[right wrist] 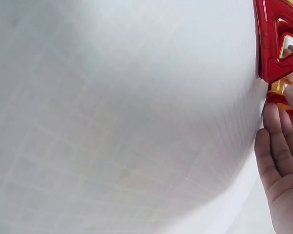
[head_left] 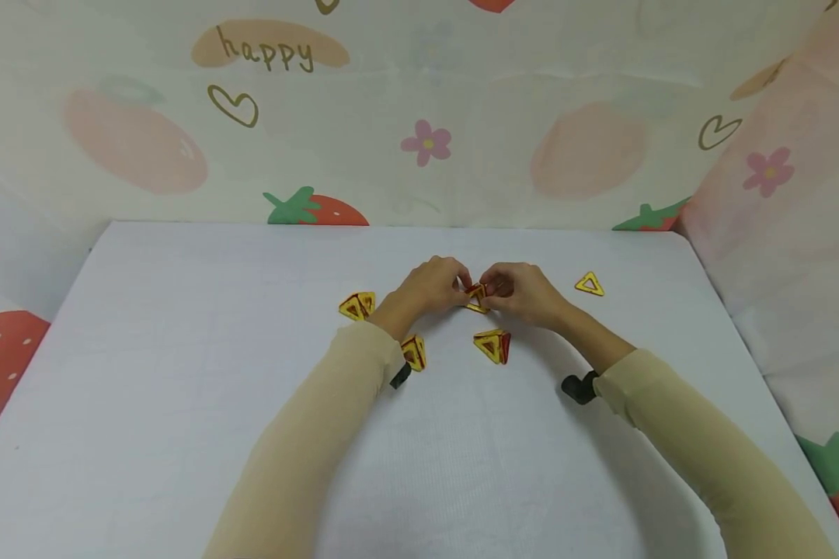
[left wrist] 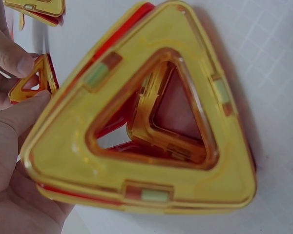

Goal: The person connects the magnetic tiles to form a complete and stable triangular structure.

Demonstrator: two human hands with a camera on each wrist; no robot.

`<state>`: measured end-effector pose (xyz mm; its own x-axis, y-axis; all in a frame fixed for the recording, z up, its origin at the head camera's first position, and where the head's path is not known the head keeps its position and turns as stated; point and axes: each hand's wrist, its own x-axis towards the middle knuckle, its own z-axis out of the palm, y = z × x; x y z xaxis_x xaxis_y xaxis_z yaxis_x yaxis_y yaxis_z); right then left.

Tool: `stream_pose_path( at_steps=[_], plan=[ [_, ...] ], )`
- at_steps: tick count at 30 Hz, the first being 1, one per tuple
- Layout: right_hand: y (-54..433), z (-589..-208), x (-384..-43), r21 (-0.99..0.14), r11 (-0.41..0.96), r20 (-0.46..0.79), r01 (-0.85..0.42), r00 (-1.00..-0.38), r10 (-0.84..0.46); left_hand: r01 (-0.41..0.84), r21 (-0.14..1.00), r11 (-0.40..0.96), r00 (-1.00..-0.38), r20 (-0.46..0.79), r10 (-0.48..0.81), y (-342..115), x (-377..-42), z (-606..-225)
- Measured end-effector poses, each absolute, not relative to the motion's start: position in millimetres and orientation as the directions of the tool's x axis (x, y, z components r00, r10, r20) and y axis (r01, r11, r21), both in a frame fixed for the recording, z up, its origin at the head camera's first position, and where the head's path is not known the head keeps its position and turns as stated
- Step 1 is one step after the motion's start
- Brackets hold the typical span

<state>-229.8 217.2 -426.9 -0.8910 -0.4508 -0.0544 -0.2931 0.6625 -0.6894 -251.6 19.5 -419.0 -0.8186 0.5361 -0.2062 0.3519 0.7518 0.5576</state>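
Over the far middle of the table, my left hand [head_left: 429,286] and right hand [head_left: 527,295] meet at a small pyramid of magnetic triangle tiles [head_left: 478,307]. Fingers and thumb of each hand pinch it from opposite sides, hiding part of it. In the left wrist view, those yellow and red tiles [left wrist: 20,95] show between both hands. A finished-looking tile pyramid [left wrist: 205,185] fills that view's foreground; it stands by my left wrist, as the pyramid [head_left: 414,353] in the head view. In the right wrist view my right hand [right wrist: 285,170] is beneath a red-sided pyramid [right wrist: 269,66].
Another pyramid [head_left: 492,346] stands nearer me, below the hands. Left of my left forearm sits one more group of tiles [head_left: 356,305]. A single yellow triangle tile [head_left: 590,284] lies flat at the right. The white table [head_left: 182,373] ends at a printed curtain [head_left: 489,178].
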Motion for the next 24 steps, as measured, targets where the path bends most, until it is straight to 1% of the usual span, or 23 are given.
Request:
stream_pose_path(
  at_steps=[6,14,24],
  plan=[
    [216.5,-428.0,-229.4,-0.683,0.668,-0.059,-0.295,-0.89,-0.453,0.348,0.554,0.756,-0.822,-0.208,0.53,18.8,-251.8,-420.6],
    [221.2,-433.5,-228.5,-0.651,0.71,-0.092,-0.268,-0.901,-0.425,0.338,0.582,0.74,-0.808,-0.224,0.545,18.8,-251.8,-421.6],
    [221.2,-430.8,-231.3,-0.646,0.693,-0.054,-0.32,-0.886,-0.46,0.27,0.641,0.718,-0.793,-0.275,0.544,15.3,-254.6,-421.6]
  ],
)
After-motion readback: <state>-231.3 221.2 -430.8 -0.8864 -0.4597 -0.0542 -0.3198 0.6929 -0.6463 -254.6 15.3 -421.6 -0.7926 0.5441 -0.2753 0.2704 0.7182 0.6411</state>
